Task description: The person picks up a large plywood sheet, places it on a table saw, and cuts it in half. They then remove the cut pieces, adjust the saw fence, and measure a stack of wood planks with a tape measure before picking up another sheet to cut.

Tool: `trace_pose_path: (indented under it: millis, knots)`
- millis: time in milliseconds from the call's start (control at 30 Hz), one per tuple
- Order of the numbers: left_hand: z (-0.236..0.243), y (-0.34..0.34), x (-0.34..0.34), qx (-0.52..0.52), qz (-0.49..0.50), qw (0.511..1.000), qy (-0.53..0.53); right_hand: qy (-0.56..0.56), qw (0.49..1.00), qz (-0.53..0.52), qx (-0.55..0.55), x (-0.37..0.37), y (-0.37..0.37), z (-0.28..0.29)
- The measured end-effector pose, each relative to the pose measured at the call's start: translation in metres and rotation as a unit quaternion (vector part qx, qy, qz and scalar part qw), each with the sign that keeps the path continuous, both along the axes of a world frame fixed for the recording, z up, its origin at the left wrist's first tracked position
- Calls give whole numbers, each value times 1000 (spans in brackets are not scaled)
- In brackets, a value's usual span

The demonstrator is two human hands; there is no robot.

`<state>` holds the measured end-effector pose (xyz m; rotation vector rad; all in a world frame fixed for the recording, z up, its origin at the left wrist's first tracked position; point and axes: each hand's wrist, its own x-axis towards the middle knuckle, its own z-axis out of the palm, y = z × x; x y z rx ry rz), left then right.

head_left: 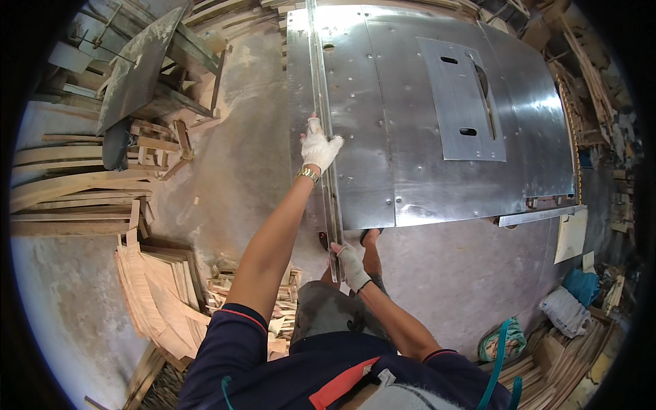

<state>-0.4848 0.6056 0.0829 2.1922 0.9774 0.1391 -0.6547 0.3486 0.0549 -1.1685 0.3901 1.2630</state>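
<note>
A long, straight metal bar [316, 68] lies along the left part of a metal-topped saw table [458, 188], and its near end sticks out past the front edge. Partway along it, my left hand [320, 145], in a white knit glove and with a watch at the wrist, straddles the bar, thumb to the right and fingers to the left. My right hand [353, 268], also gloved, grips the bar close to its near end, in front of the table. The undersides of both grips are hidden.
Right of centre, a lighter insert plate [454, 102] has a curved blade [482, 80] in its slot. Stacked wooden pieces [75, 184] and cut boards [160, 287] line the left side. A tilted panel [140, 75] stands far left. Sacks [566, 311] and timber lie at right.
</note>
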Motion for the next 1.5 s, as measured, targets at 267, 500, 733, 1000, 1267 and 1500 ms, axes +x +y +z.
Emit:
trace_pose_path:
  millis: [267,500,733,1000,1267,1500]
  knots:
    - [-12,-50,21,-19,-13,996,-91,36,998,-41,-16,6,-34,3]
    - [-30,-77,16,-3,-40,998,-50,18,999,-30,28,20,-69,-6]
    - [-56,-17,49,138,-25,980,-141,-478,847,64,-223,34,-64,18]
    - [-63,29,82,218,-106,962,-128,-601,709,268,-253,113,8,38]
    - [-66,32,81,213,-119,959,-144,-562,746,273,-232,122,20,29]
    - [-61,31,80,197,-125,963,-133,-560,762,241,-218,119,20,27]
